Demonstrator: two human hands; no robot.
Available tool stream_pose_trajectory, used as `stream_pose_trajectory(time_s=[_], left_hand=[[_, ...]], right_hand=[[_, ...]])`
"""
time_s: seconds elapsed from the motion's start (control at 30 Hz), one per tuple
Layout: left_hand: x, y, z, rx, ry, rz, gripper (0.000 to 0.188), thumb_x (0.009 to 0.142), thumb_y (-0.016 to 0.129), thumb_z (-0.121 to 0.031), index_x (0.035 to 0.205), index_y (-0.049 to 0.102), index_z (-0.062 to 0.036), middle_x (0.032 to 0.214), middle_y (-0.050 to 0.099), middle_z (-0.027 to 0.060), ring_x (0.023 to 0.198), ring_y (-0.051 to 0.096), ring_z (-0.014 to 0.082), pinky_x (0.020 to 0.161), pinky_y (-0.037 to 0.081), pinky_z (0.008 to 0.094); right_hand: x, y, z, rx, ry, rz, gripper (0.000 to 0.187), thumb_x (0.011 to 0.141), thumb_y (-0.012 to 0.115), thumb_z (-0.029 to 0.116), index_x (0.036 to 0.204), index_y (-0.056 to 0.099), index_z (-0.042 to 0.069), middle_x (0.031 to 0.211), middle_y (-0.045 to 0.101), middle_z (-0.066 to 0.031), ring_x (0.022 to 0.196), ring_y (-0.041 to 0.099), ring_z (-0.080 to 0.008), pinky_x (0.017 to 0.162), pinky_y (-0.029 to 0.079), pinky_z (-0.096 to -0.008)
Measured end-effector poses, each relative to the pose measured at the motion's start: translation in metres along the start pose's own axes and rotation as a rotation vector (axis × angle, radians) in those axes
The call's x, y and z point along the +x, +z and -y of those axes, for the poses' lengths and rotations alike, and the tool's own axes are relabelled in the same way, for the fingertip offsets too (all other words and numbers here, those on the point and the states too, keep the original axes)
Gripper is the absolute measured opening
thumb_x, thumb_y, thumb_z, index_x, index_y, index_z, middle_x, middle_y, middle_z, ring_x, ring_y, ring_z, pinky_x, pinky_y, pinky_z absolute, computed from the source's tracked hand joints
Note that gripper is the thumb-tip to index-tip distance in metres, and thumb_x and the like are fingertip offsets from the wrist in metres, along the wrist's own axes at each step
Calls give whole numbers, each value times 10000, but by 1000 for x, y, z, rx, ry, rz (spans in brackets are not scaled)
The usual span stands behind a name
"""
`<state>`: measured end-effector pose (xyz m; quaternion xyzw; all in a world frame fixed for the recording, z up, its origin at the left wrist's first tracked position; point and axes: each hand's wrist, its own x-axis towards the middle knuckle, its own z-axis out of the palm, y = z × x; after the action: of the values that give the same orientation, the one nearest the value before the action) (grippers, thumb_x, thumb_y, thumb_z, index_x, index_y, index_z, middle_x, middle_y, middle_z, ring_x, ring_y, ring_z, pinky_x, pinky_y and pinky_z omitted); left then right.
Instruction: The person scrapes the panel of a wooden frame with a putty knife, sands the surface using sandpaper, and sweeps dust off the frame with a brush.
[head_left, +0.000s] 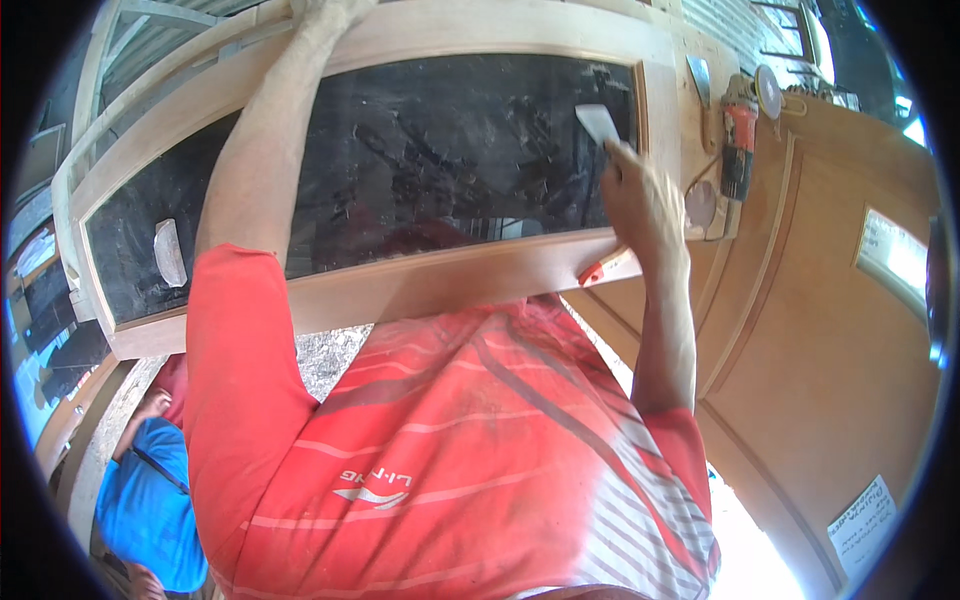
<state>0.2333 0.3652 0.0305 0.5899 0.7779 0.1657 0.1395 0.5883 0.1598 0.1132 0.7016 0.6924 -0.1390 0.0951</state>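
A wooden frame (390,290) with a smudged dark glass panel (430,150) lies across the space before me. My right hand (643,195) is closed round a putty knife (597,122), its pale blade over the right end of the glass. At the far edge of the frame is my left hand (335,12), cut off by the picture's top, so its fingers do not show. A small pale wooden block (168,252) rests on the glass at the left. Below my right wrist, a red-handled tool (592,273) lies on the near rail, partly hidden.
To the right of the frame lie a second putty knife (700,85) and a red and black angle grinder (739,140). A large brown door panel (800,300) stands on the right, with a paper sheet (863,528) on it. A person in blue (155,500) is at lower left.
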Motion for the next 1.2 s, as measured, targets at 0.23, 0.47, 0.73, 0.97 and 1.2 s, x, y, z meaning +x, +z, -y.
stream_pose_trajectory(time_s=[0.23,0.47,0.73,0.97,1.2], left_hand=[[10,19,18,66,59,-114,388,952,691,-403,1015,775,-29,1050,777,218,1034,732,404,900,567,511],[11,18,22,-8,19,-119,383,949,695,-401,1010,773,-30,1038,774,228,1022,739,388,921,561,512],[6,30,21,10,53,-144,348,944,706,-396,986,779,-58,1022,781,204,1016,737,401,886,571,513],[9,20,25,-19,48,-96,394,967,687,-397,1084,760,-27,1128,760,229,1086,715,409,929,565,501],[-33,15,-2,-229,329,-227,381,976,691,-361,1151,735,-26,1163,739,237,1131,690,415,976,546,492]], right_hand=[[-6,10,-7,-5,-77,-75,277,1000,568,214,1234,699,147,940,707,-238,878,722,-455,768,571,-558],[-20,3,3,-15,-197,-5,305,1002,572,187,1276,699,142,938,704,-237,802,719,-441,716,571,-570],[-8,11,17,-39,-205,-8,322,994,620,198,1311,666,158,924,690,-224,794,737,-423,681,587,-535],[26,3,30,141,-228,-219,387,984,619,184,1364,693,177,983,724,-187,863,741,-407,765,600,-499],[18,19,-72,472,150,-484,413,1011,601,178,1394,670,40,1217,737,-266,1073,745,-383,961,558,-456]])
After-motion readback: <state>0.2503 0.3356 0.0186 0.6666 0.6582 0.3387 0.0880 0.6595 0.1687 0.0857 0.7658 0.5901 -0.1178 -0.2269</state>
